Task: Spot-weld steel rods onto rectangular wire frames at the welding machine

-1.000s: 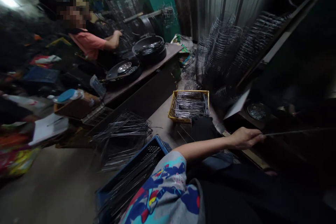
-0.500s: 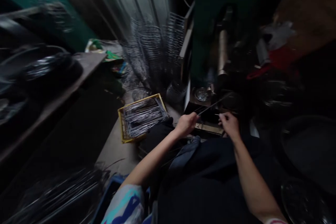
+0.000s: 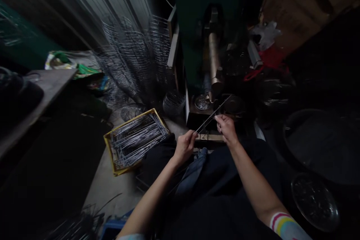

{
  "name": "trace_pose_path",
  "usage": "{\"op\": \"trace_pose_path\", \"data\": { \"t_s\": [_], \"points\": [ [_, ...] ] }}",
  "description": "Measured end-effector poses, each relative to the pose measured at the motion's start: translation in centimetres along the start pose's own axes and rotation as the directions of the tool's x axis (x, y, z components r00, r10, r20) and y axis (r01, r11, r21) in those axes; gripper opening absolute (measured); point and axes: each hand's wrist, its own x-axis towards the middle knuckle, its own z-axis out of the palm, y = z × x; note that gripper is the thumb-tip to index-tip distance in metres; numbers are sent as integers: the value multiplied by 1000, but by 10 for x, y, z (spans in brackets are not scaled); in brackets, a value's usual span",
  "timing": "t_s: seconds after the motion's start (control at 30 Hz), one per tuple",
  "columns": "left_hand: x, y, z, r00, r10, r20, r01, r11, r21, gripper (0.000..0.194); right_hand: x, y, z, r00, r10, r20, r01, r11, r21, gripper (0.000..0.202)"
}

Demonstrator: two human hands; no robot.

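Wire [image 3: 211, 116] slants from near left to far right, near end pinched in the left hand [image 3: 185, 146]; the right hand [image 3: 227, 129] curls beside its middle, whether gripping it I can't tell.

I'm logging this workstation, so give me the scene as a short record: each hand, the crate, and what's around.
Left hand: grips a thin metal rod
Right hand: fingertips at the rod; contact unclear
Yellow crate: left of the hands, holding many metal rods
Ahead: dark green machine, small round dish of shiny bits
Beyond crate: stacked wire pieces
Light: dim
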Motion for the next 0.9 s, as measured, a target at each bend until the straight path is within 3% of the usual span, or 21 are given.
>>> {"op": "trace_pose_path", "data": {
  "t_s": [0.27, 0.9],
  "points": [
    [0, 7, -2, 999, 2, -34, -1, 1000, 14, 31, -1, -8, 5, 997, -66, 48, 61, 994, 86, 28],
    [16, 3, -2, 996, 15, -85, -9, 997, 75, 30, 14, -15, 20, 997, -59, 50, 50, 985, 166, 31]
  ]
}}
